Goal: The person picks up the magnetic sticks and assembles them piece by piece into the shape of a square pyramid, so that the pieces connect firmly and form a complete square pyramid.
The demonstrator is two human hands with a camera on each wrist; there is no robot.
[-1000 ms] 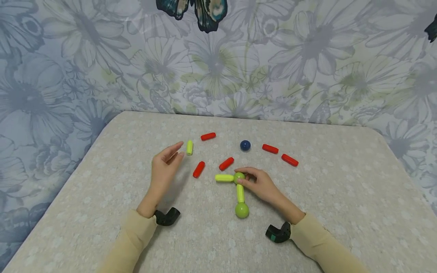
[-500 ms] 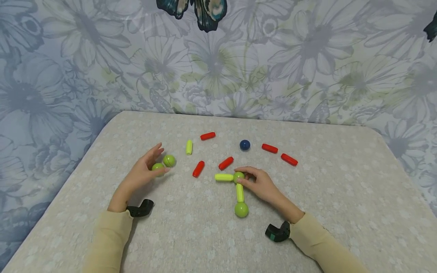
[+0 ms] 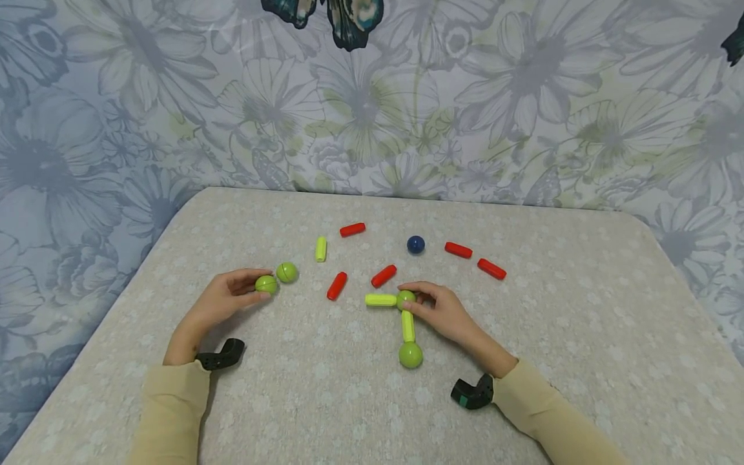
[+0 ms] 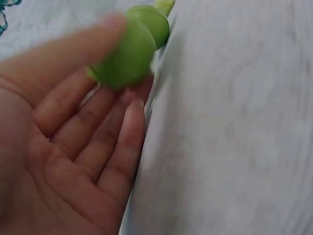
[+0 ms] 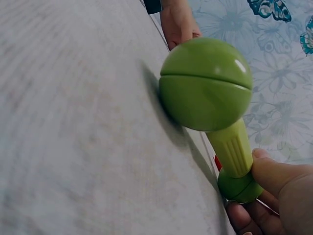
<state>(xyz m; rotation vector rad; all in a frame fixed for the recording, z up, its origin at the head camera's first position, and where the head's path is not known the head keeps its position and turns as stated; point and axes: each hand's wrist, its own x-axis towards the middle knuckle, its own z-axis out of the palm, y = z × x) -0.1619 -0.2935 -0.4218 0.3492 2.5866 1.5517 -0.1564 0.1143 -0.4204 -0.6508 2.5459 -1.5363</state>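
Observation:
My left hand (image 3: 221, 300) holds a green ball (image 3: 265, 285) between thumb and fingers, low over the table. In the left wrist view the thumb crosses the blurred ball (image 4: 124, 58), fingers behind it. Just beyond lies another green ball (image 3: 287, 272). With thumb and fingers, my right hand (image 3: 444, 313) grips the corner ball (image 3: 406, 300) of an L-shaped piece. From that ball one yellow-green rod (image 3: 380, 300) points left. A second rod (image 3: 408, 327) runs toward me and ends in a green ball (image 3: 410, 355), seen large in the right wrist view.
Several red rods (image 3: 336, 286) lie scattered on the cloth-covered table (image 3: 314, 400). A loose yellow-green rod (image 3: 321, 249) lies beyond the left hand, and a dark blue ball (image 3: 415, 245) sits farther back. A floral curtain or wall covering (image 3: 372, 116) rises behind the table.
My left hand has moved left and toward me, from near the loose yellow-green rod to the two green balls, and has taken one. The right hand keeps its grip on the L-shaped piece.

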